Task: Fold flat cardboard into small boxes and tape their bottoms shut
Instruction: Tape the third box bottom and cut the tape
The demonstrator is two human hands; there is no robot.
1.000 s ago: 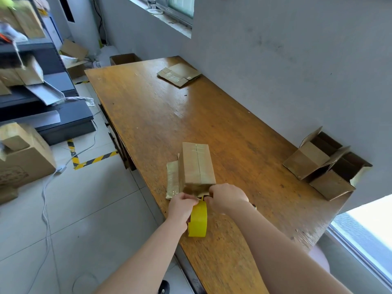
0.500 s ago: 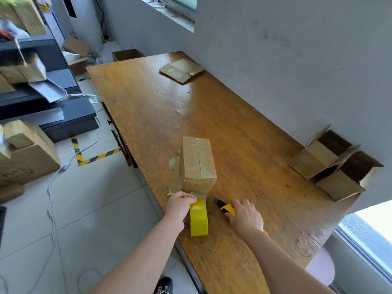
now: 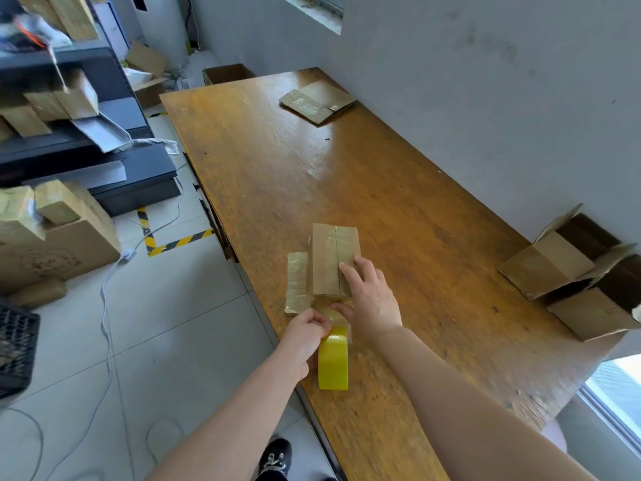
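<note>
A person's right hand (image 3: 373, 300) lies flat, fingers spread, on a small folded box (image 3: 334, 258) near the front edge of the wooden surface (image 3: 381, 189), pressing along its taped seam. The left hand (image 3: 307, 329) has its grip pinched on the loose end of a yellow tape roll (image 3: 333, 362) standing just before the box. Finished boxes (image 3: 569, 279) sit open at the right, by the wall.
</note>
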